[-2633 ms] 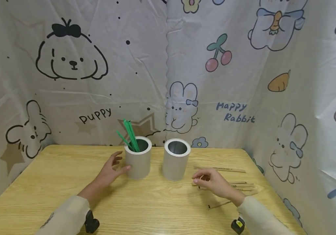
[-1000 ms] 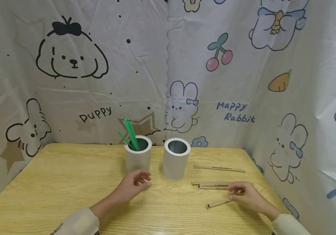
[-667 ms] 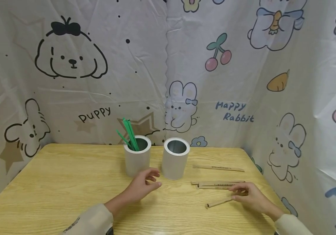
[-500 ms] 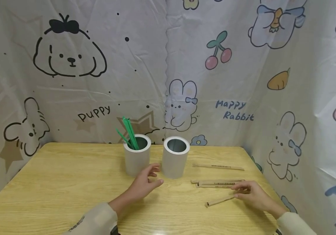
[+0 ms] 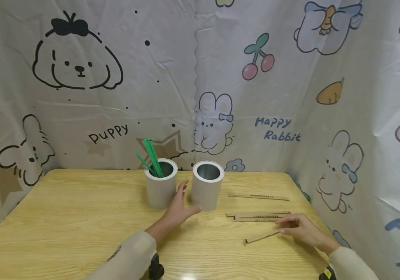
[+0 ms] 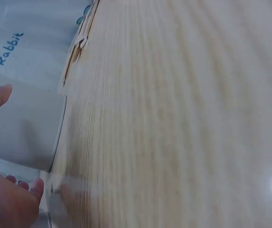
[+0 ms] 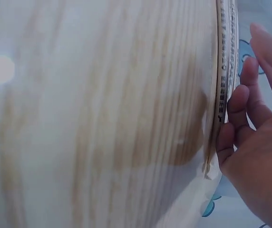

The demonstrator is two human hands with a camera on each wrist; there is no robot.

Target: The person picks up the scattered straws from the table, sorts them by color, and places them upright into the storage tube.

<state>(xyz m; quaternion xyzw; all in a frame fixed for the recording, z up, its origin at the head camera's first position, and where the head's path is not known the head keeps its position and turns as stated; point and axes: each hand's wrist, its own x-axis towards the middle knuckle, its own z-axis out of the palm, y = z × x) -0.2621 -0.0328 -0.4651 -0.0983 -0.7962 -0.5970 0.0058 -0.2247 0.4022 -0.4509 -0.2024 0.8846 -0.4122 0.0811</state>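
Two pale cylindrical cups stand side by side at the table's back. Several green straws [image 5: 152, 157] lean in the left cup [image 5: 161, 193]. My left hand [image 5: 175, 212] has its fingers spread between the two, with the thumb near the base of the right cup [image 5: 207, 194]; in the left wrist view that cup's wall [image 6: 29, 128] lies beside the thumb, and contact is unclear. On the right, my right hand [image 5: 303, 231] hovers low with loosely bent fingers over the ends of several paper-wrapped straws [image 5: 259, 216]. Its thumb hides the end of a slanted wrapped straw [image 5: 259, 237].
Another wrapped straw [image 5: 257, 196] lies farther back on the wooden table [image 5: 63, 217]. Printed curtains [image 5: 158, 97] hang close behind and along both sides. Black wrist devices [image 5: 156, 267] sit at the cuffs.
My left hand has left the left cup's side, passed in front of it and spread beside the right cup. My right hand has shifted rightward along the wrapped straws, then barely moved.
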